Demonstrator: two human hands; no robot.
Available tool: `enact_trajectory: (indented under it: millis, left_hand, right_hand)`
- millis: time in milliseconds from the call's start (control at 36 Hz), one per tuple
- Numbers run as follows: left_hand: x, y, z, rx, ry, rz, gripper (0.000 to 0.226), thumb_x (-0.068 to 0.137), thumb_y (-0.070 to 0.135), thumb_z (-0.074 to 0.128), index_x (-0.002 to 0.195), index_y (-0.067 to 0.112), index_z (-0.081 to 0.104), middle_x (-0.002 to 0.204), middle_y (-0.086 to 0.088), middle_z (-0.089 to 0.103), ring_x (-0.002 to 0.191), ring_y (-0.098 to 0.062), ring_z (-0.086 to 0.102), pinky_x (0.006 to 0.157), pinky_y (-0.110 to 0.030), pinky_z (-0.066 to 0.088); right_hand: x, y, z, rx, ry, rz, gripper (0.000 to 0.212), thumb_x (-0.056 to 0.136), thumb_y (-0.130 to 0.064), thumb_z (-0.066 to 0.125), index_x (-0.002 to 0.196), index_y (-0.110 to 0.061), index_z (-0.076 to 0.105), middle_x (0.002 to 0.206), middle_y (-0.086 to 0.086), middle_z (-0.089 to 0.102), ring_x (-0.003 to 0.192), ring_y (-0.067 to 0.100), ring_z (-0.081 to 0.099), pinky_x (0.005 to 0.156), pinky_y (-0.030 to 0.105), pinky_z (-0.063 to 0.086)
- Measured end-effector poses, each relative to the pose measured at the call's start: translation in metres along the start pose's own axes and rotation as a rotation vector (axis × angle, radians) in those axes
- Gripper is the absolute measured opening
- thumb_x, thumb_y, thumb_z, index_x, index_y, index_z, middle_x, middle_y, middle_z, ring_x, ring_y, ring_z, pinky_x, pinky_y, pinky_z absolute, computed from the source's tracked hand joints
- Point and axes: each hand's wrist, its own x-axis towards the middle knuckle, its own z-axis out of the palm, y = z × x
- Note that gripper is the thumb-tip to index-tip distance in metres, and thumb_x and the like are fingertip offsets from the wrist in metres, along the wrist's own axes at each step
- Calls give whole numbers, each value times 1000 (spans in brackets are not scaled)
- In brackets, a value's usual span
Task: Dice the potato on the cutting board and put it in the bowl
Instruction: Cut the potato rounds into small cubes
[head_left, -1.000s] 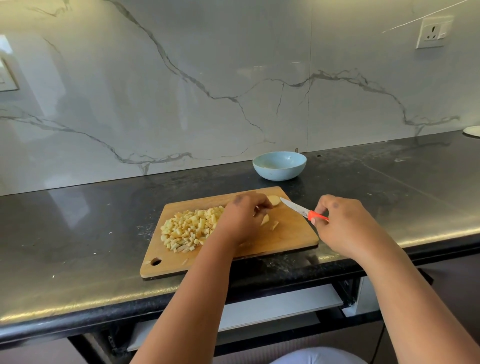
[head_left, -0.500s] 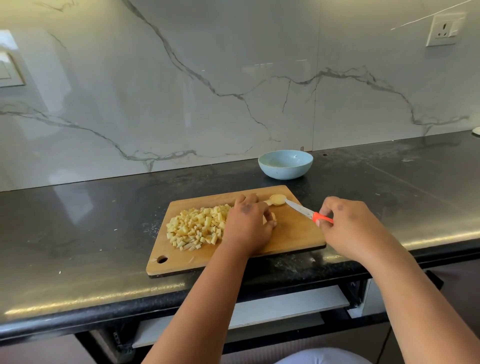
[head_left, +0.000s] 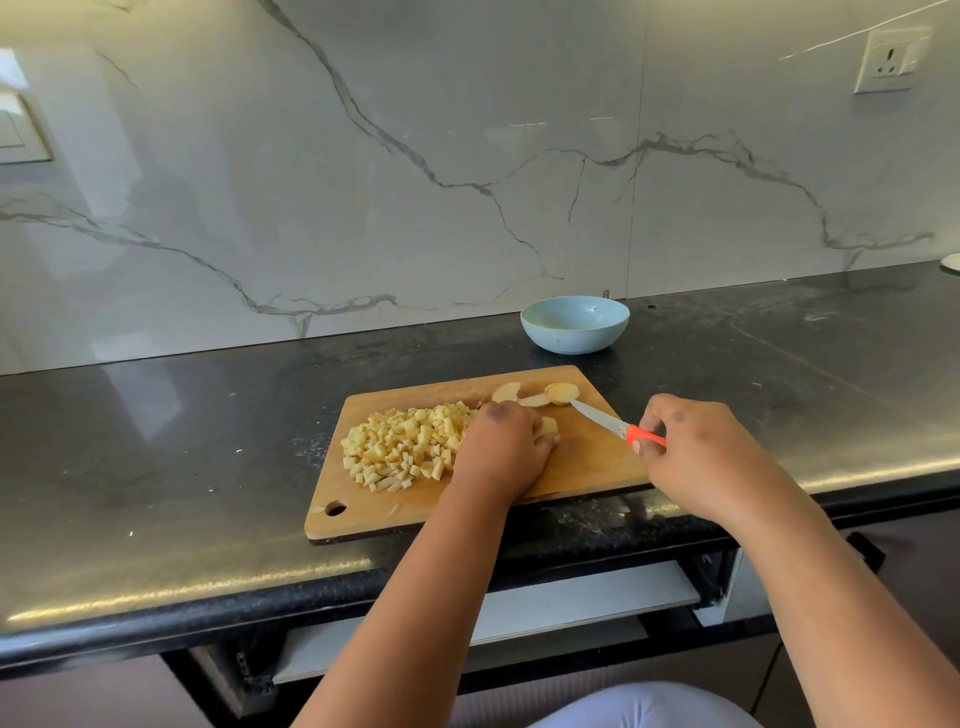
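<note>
1. The right hand (head_left: 706, 457) grips the orange plastic handle of a small steel-bladed paring knife (head_left: 618, 427), fingers curled round it and thumb beneath.
2. From that grip the blade slants up and to the left, its tip touching a round pale potato slice (head_left: 562, 392) near the far edge of the rectangular wooden cutting board (head_left: 587, 467).
3. Two more pale slices (head_left: 506, 392) lie just to the left of the blade tip.
4. The left hand (head_left: 501, 452) rests palm-down on the board, to the left of the knife grip, its fingers bent over a small potato piece (head_left: 548, 427) at their tips; whether they pinch it or only press it cannot be told.
5. Just to the left of that hand lies a heap of diced yellow potato cubes (head_left: 405, 447), touching the hand's edge.
6. The round light-blue ceramic bowl (head_left: 575, 325) stands on the black stone countertop (head_left: 156, 467), beyond the board and beyond both hands, apart from the board's far edge.
</note>
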Motion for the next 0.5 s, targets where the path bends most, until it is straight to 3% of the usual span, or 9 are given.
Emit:
enact_trajectory:
  millis: [56,167,306,389,472,500]
  left_hand:
    - [1,0,0,-32,-23,-10,36,96,43,55,111,14,69,111,-4,66,101,-17,58,92,-33,50]
    - [7,-1,-7,-184,-83,-19,32,93,34,63,122,20,68,125,2,65,111,-14,58,98,-29,47]
    - [10,-2,-17,-181,-195,68,31,96,32,60,124,19,67,133,5,61,117,-14,56,104,-31,44]
    - [4,-4,-11,-172,-168,99,31,96,36,58,118,17,68,125,1,66,107,-16,61,98,-36,49]
    - [1,-4,-5,-146,-105,119,25,98,34,55,96,12,67,98,-3,67,92,-18,61,95,-38,48]
    - [1,-4,-5,-140,-88,117,27,98,33,54,98,10,68,97,-3,67,93,-19,61,97,-37,47]
  right_hand:
    - [-2,0,0,-26,8,-1,12,97,-25,54,99,-14,58,79,0,56,64,14,53,48,25,36]
    - [-5,-6,2,-57,55,-24,25,97,-26,54,117,-11,57,82,3,59,67,17,56,60,32,46]
    - [-8,-10,8,-44,31,-69,18,98,-17,49,115,-15,56,87,3,58,70,16,53,58,31,43]
    - [-8,-10,9,-44,43,-74,13,97,-18,53,108,-17,59,83,0,57,68,15,54,57,29,44]
    - [-10,-14,9,-40,59,-78,7,95,-18,55,101,-18,57,78,-2,54,63,12,52,49,25,35]
    - [-11,-16,10,-47,57,-77,7,94,-17,56,102,-18,56,79,-1,54,64,12,51,48,24,33]
